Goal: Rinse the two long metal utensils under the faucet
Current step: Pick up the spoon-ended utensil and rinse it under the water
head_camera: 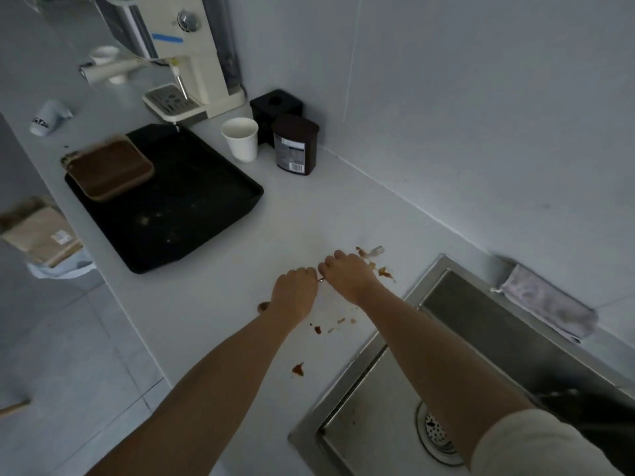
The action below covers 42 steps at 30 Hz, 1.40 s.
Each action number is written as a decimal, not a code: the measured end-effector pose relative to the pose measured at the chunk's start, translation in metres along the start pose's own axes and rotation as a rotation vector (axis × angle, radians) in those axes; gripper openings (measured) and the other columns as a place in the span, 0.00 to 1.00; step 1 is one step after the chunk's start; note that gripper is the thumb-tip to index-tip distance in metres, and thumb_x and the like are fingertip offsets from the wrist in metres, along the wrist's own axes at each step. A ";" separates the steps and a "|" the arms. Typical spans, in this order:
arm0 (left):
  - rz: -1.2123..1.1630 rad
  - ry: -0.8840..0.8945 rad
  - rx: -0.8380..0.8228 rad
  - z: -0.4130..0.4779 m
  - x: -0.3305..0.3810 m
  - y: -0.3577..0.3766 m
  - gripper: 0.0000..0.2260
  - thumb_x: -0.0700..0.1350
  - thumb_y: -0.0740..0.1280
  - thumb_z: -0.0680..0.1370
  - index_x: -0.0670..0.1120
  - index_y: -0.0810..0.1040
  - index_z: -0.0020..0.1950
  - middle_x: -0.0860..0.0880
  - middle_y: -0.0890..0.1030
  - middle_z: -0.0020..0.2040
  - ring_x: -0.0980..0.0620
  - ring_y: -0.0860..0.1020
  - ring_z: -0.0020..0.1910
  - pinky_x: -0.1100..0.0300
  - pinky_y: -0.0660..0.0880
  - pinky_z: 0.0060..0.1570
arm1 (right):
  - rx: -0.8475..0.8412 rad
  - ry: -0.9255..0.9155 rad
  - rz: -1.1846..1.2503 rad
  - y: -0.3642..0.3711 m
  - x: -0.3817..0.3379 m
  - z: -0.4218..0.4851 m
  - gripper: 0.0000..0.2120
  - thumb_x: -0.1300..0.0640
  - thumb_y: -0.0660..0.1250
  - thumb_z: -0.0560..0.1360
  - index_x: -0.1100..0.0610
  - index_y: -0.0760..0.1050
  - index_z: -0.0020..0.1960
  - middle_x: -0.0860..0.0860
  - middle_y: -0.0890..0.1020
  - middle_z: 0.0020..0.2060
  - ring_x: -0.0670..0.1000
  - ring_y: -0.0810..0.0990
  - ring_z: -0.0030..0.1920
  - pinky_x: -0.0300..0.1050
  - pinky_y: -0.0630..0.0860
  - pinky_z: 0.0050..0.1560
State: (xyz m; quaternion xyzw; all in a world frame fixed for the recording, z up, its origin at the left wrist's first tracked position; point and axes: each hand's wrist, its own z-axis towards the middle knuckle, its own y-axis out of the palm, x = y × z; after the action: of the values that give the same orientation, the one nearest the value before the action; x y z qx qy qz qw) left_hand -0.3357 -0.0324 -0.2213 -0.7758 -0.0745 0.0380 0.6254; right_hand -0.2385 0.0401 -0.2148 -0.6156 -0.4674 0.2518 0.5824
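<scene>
**Pick-up stage: utensils not yet at the sink**

Hands: two. Left hand [293, 293] and right hand [347, 273] lie knuckles-up, side by side on the desk [220, 304], fingers curled; a metal tip [320, 279] glints between them, actual grip cannot be told. Fork [375, 251]: one, tines showing beyond the right hand. Second utensil: unconfirmed. Sink [347, 383]: one, just beside; faucet unseen. Next, likely: lift both utensils, carry them right. Sauce stains [298, 370]: several.

No legible text. Dark canister [294, 145] near the countertop's back corner bears a label with barcode, unreadable. Tipped cup [48, 117] at left edge shows blurred dark lettering.
</scene>
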 end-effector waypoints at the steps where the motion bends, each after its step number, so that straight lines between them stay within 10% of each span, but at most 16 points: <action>1: -0.024 0.012 0.004 0.000 0.003 -0.007 0.09 0.35 0.55 0.78 0.39 0.69 0.57 0.41 0.78 0.55 0.44 0.78 0.53 0.55 0.75 0.49 | 0.004 0.018 -0.006 -0.005 0.004 -0.006 0.14 0.67 0.53 0.77 0.64 0.68 0.62 0.58 0.75 0.57 0.57 0.73 0.59 0.48 0.72 0.52; 13: -0.208 0.421 0.046 -0.020 0.109 -0.058 0.10 0.35 0.57 0.78 0.38 0.76 0.54 0.41 0.81 0.51 0.45 0.79 0.49 0.56 0.75 0.48 | -0.064 0.401 -0.025 -0.042 0.054 -0.158 0.18 0.63 0.61 0.75 0.61 0.67 0.64 0.58 0.73 0.60 0.58 0.73 0.59 0.51 0.70 0.57; 18: -0.278 0.547 0.011 -0.041 0.161 -0.063 0.07 0.36 0.58 0.77 0.38 0.76 0.46 0.41 0.77 0.38 0.44 0.77 0.40 0.61 0.65 0.38 | 0.164 0.564 -0.067 -0.041 0.057 -0.219 0.19 0.55 0.82 0.44 0.54 0.82 0.33 0.50 0.80 0.29 0.50 0.79 0.29 0.39 0.74 0.28; 21: -0.180 0.617 0.039 -0.039 0.175 -0.070 0.07 0.38 0.59 0.78 0.40 0.77 0.49 0.41 0.81 0.44 0.45 0.79 0.43 0.61 0.66 0.39 | 0.315 0.625 -0.012 -0.035 0.058 -0.253 0.19 0.58 0.81 0.46 0.55 0.82 0.35 0.52 0.80 0.30 0.51 0.80 0.31 0.41 0.77 0.30; 26: -0.034 0.722 0.157 -0.016 0.185 -0.099 0.09 0.40 0.59 0.78 0.42 0.78 0.52 0.41 0.81 0.50 0.42 0.79 0.49 0.56 0.72 0.46 | 0.528 1.142 0.769 -0.037 0.056 -0.306 0.09 0.58 0.65 0.75 0.62 0.76 0.52 0.56 0.80 0.45 0.54 0.79 0.43 0.45 0.77 0.45; 32: 0.162 0.854 0.297 0.005 0.216 -0.133 0.05 0.37 0.63 0.75 0.39 0.77 0.48 0.41 0.81 0.47 0.43 0.79 0.44 0.59 0.62 0.36 | 1.015 1.415 2.083 -0.035 0.086 -0.354 0.17 0.58 0.55 0.80 0.66 0.67 0.65 0.59 0.78 0.50 0.59 0.78 0.52 0.48 0.75 0.52; 42: 0.393 0.916 0.310 0.027 0.268 -0.132 0.09 0.35 0.61 0.74 0.42 0.73 0.53 0.45 0.78 0.52 0.47 0.76 0.49 0.59 0.62 0.38 | 1.307 1.332 2.276 -0.024 0.118 -0.357 0.14 0.59 0.52 0.82 0.63 0.73 0.46 0.59 0.80 0.43 0.54 0.80 0.43 0.45 0.79 0.48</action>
State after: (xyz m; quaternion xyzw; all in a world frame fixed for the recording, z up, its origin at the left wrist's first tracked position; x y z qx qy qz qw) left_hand -0.0851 0.0648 -0.0889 -0.6104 0.3603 -0.1783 0.6825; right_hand 0.1110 -0.0324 -0.0950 -0.2765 0.8011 0.4023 0.3464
